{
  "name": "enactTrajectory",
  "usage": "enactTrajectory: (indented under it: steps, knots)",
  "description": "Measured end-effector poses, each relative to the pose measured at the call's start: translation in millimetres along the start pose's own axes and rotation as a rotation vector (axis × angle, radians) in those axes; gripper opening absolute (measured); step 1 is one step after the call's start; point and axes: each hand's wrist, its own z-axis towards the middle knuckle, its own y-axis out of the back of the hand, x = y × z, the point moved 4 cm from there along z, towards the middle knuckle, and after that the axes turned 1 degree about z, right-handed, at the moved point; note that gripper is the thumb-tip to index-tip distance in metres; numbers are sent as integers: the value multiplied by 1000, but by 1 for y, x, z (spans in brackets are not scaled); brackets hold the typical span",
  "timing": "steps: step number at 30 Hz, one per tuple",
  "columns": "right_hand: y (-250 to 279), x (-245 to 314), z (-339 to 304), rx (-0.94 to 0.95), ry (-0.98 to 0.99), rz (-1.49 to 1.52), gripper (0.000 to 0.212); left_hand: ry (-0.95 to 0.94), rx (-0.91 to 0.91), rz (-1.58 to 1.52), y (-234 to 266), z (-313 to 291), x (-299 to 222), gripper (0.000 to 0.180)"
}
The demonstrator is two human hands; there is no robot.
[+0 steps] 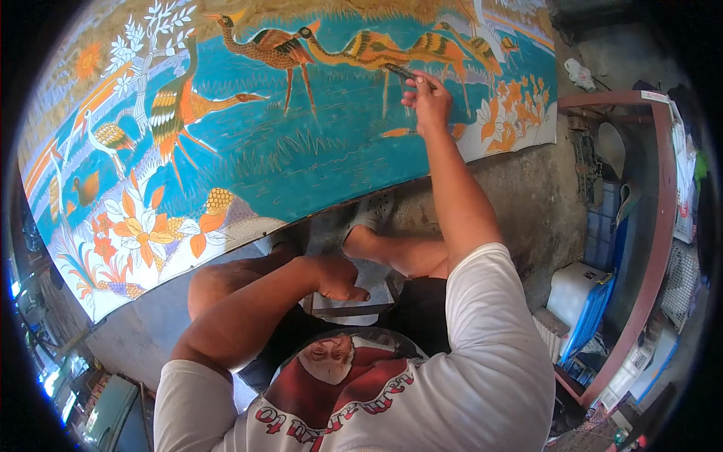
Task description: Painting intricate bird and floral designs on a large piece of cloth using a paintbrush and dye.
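My right hand (432,102) is raised over the far right part of a large painted panel (316,151). Between its thumb and fingers is a short dark paintbrush (399,71), whose tip lies over the body of a brown and gold painted bird (369,53). Whether the tip touches the surface I cannot tell. Down by my lap, my left hand (337,279) is loosely closed, with nothing seen in it. Teal water, long-legged birds, white plants and orange flowers cover the panel.
At the right stands a reddish-brown frame (663,188), with a blue crate (602,233) and a white and blue container (576,294) beside it. The panel's near edge runs just beyond my knees. Clutter, including a pale green box (113,410), lies at the lower left.
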Motion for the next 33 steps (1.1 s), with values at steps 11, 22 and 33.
enactTrajectory:
  steps: [11,22,33]
  knots:
    - [2,0,0,14,18,25,24,-15,-10,9,2,2,1,84]
    - [13,8,8,-74,67,-20,24,-26,19,18,4,1,-1,85]
    - [7,7,6,-78,94,-130,23,4,18,-2,0,3,1,87]
